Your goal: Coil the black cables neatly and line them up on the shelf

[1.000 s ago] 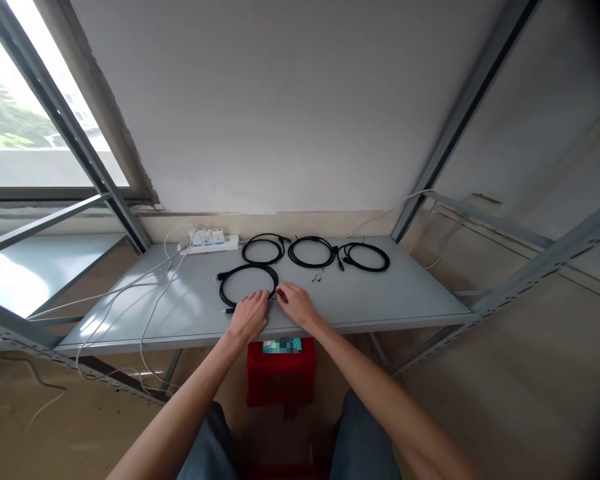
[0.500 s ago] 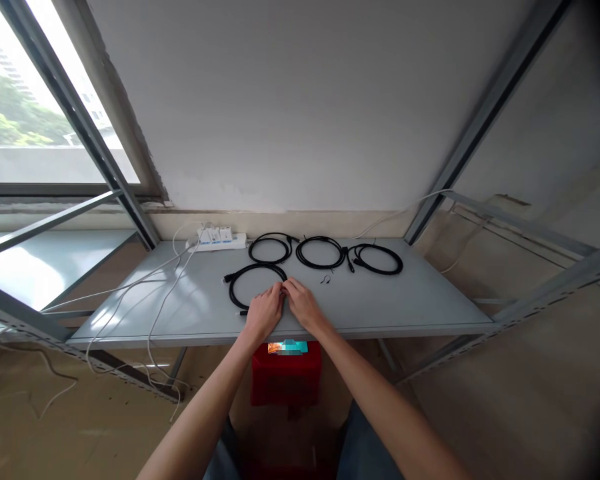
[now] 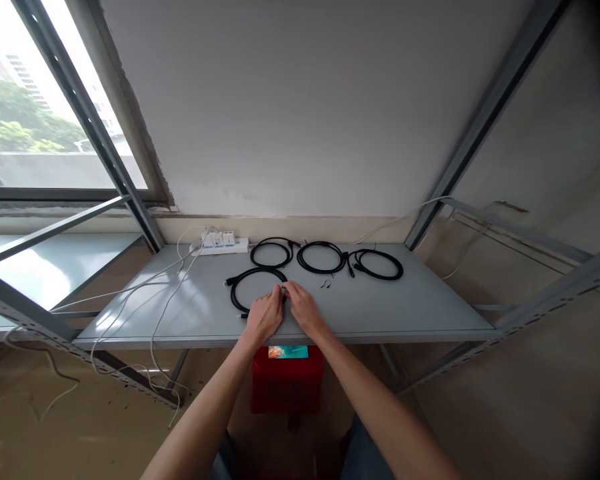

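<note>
Head view: the near coiled black cable (image 3: 260, 269) lies on the grey shelf (image 3: 380, 307), its right edge at the hands. The left hand (image 3: 267, 311) and right hand (image 3: 301, 307), apart a second ago, now meet, fingers bent; how tightly they close, and on what, cannot be told.
</note>
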A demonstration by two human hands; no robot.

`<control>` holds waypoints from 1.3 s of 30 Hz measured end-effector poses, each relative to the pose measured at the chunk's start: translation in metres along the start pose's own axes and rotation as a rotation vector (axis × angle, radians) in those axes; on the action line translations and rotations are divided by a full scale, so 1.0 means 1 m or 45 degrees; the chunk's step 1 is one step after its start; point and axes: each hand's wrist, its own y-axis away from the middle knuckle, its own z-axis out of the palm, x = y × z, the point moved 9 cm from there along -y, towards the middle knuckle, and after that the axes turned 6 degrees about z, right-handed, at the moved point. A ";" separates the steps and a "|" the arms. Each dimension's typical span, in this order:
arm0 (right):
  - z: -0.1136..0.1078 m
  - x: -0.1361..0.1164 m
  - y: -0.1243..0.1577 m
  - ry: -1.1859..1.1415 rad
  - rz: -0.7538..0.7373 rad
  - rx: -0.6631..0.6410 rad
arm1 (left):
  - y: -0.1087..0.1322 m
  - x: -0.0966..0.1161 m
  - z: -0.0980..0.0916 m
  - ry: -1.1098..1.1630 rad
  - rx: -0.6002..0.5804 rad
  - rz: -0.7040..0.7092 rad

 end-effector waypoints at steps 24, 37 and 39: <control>0.006 0.005 -0.001 0.188 0.087 -0.134 | 0.000 -0.004 0.000 0.007 0.055 -0.045; 0.008 0.003 -0.002 0.144 0.101 -0.195 | 0.000 -0.008 -0.002 -0.061 0.047 -0.112; 0.008 0.001 -0.002 0.142 0.095 -0.202 | 0.000 -0.011 -0.004 -0.053 0.065 -0.149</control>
